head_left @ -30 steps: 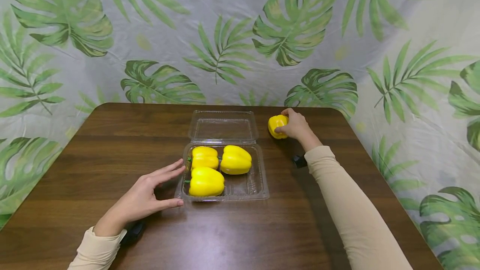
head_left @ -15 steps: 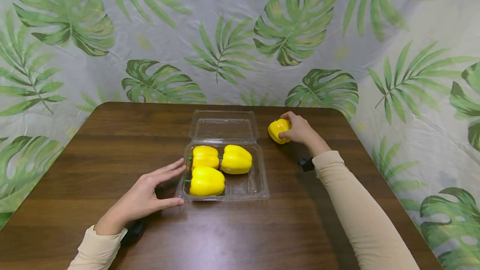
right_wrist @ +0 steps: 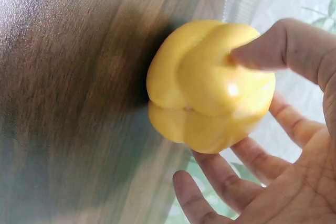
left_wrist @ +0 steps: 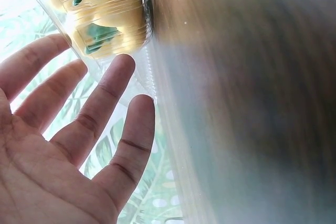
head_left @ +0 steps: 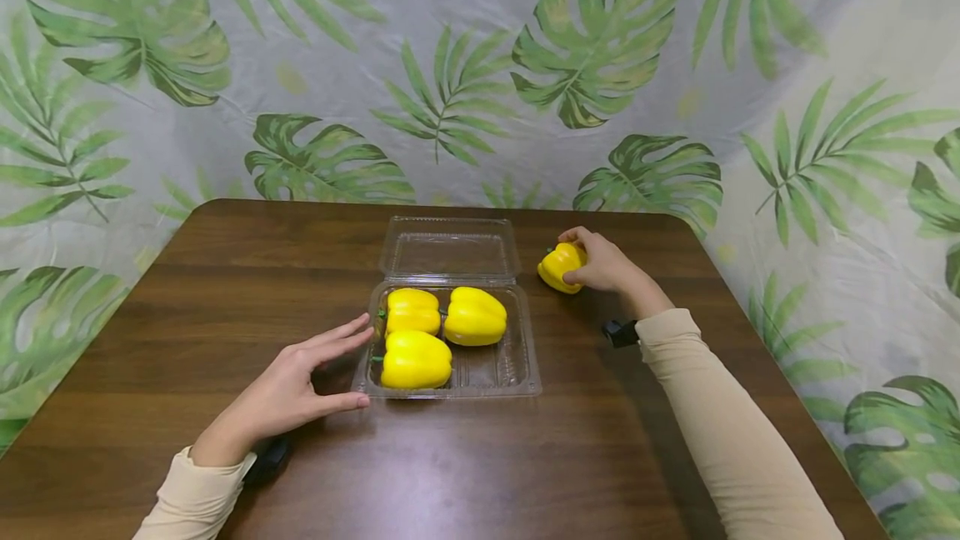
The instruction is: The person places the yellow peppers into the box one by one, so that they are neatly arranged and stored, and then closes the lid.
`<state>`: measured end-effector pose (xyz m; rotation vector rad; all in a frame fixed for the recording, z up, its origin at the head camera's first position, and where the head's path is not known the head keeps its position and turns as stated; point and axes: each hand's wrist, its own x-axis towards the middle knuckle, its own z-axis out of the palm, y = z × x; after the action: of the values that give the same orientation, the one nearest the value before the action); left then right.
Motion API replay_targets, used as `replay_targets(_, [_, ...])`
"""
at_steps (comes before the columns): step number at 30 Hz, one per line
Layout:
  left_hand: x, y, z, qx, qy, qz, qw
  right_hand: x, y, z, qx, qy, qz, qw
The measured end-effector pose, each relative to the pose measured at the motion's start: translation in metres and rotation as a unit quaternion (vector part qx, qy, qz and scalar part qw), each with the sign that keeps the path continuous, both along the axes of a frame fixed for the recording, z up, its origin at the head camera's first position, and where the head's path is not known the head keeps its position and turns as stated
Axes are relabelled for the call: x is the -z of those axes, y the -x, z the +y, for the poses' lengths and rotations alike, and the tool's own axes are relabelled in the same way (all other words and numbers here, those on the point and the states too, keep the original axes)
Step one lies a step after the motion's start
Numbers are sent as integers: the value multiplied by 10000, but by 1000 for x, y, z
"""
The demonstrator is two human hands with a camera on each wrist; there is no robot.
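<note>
At the back right of the table, my right hand (head_left: 609, 267) holds a yellow bell pepper (head_left: 559, 267) between thumb and fingers. The right wrist view shows the thumb on one side of this pepper (right_wrist: 210, 85) and the fingers on the other, its lobed bottom end toward the camera. A clear plastic clamshell box (head_left: 528, 369) lies open in the middle. In its left part are two yellow peppers, one behind (head_left: 412, 311) and one in front (head_left: 417, 361); a third pepper (head_left: 476, 317) lies back right. My left hand (head_left: 281, 390) is spread, fingertips right at the box's left edge.
The box's lid (head_left: 450, 248) lies folded back toward the far table edge. Under everything is a brown wooden table (head_left: 480, 473). A leaf-patterned cloth (head_left: 465, 40) hangs close behind it.
My right hand and its pepper have shifted slightly toward me, and the pepper has turned so its green stem shows at the back left. The left hand stays by the box.
</note>
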<state>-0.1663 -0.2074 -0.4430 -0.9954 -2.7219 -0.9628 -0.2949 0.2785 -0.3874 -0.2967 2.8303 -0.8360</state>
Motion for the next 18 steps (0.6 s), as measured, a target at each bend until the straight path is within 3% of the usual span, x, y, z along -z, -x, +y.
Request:
replay_targets(4, [0,0,0,8,0,6,10000,3,-3,1,-36,38,126,9999])
replay_targets(12, [-1,0,0,10,4,-11,10000,12,-5,0,461,50,70,9989])
replay_targets(18, [-1,0,0,3,-4,-4,10000,15,-6,1,591,68,91,9982])
